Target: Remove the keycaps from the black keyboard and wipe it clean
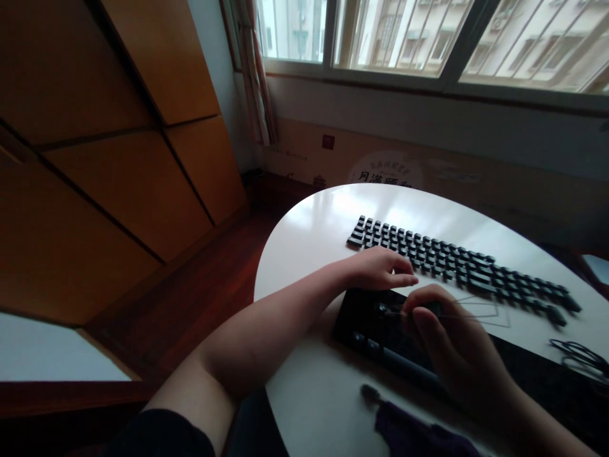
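A black keyboard (526, 368) lies on the white round table, mostly stripped, with a few keycaps (364, 343) and a long bar-like key at its near edge. My right hand (451, 336) is closed around a keycap puller (483, 311), whose thin wire loops stick out on both sides of the fingers. One end of it is close to a single key (382, 308) on the keyboard; contact cannot be made out. Over the keyboard's far left edge rests my left hand (380, 270), its thumb and fingers apart and holding nothing visible. Loose black keycaps (428, 251) stand in rows just beyond it.
A coiled black cable (578, 355) lies at the right. Near the table's front are a dark purple cloth (419, 431) and a blurred dark brush-like tip (370, 395). Wooden cabinets (128, 190) stand at the left, and windows line the far wall.
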`<action>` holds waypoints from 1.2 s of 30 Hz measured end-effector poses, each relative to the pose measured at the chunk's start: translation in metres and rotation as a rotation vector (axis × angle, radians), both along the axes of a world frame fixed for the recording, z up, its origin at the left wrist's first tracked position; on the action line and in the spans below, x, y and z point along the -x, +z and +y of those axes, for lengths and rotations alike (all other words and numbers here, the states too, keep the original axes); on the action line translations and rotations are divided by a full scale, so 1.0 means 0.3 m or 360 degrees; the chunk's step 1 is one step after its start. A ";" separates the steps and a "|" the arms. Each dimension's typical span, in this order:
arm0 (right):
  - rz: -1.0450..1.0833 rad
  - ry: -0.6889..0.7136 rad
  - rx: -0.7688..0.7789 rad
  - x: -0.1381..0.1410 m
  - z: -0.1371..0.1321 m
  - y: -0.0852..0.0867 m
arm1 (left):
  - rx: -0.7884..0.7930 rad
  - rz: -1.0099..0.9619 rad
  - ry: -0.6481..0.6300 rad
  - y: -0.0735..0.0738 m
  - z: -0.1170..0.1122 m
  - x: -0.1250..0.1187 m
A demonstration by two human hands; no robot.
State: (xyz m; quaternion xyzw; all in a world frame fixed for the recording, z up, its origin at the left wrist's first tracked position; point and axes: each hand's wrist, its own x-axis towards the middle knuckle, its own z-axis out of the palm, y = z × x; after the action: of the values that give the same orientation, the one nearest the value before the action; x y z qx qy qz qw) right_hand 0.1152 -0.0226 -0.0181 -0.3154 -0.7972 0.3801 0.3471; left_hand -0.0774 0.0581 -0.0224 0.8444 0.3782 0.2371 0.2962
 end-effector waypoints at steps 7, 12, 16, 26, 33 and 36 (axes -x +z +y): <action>-0.0077 -0.0409 -0.0240 -0.167 0.049 0.057 | 0.0283 -0.0394 -0.0340 0.088 -0.074 -0.032; -0.0218 -0.0418 -0.0433 -0.188 0.041 0.014 | 0.0136 -0.0286 -0.0343 0.082 -0.097 -0.060; -0.0292 -0.0260 -0.0597 -0.184 0.042 0.006 | 0.0033 -0.0249 -0.0317 0.080 -0.100 -0.058; -0.0306 -0.0192 -0.0661 -0.169 0.032 0.001 | -0.0159 0.0004 -0.0308 0.135 -0.130 -0.058; -0.0310 -0.0185 -0.0671 -0.162 0.038 0.003 | -0.0239 0.0073 -0.0235 0.130 -0.118 -0.050; -0.0320 -0.0188 -0.0691 -0.161 0.040 -0.006 | -0.0237 0.0084 -0.0235 0.116 -0.108 -0.049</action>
State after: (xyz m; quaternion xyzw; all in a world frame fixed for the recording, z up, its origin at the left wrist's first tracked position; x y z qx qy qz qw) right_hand 0.1636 -0.0105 -0.0197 -0.3157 -0.8710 0.1456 0.3472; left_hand -0.0626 0.0257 0.0124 0.8956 0.3040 0.2196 0.2392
